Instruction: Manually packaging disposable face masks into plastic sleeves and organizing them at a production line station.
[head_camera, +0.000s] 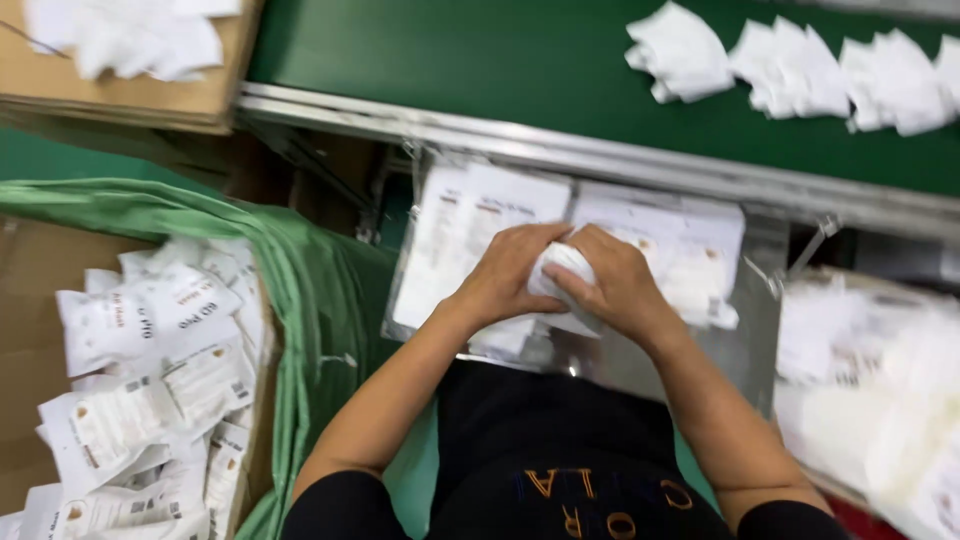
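White fabric, folded small, sits pinched between a worker's two bare hands at the centre of the frame: the left hand (505, 272) curls over one end of the white mask (562, 272) while the right hand (618, 285) presses fingers and thumb together on the other. Both hands work above a metal work tray (745, 330) stacked with flat white pouches (470, 225). At twelve to two o'clock, a green conveyor belt (480, 55) carries loose masks (790, 65). At nine o'clock, a cardboard box (30, 300) draped in green cloth (310, 270) holds filled packets (150, 380); at three o'clock lies a blurred heap of white goods (880, 400), and at eleven o'clock another carton (130, 90). Judging by the grip, neat work here calls for keeping the fold edges aligned, holding the piece flat and compact between the thumbs, and squaring it to the pouch mouth beneath before easing pressure.
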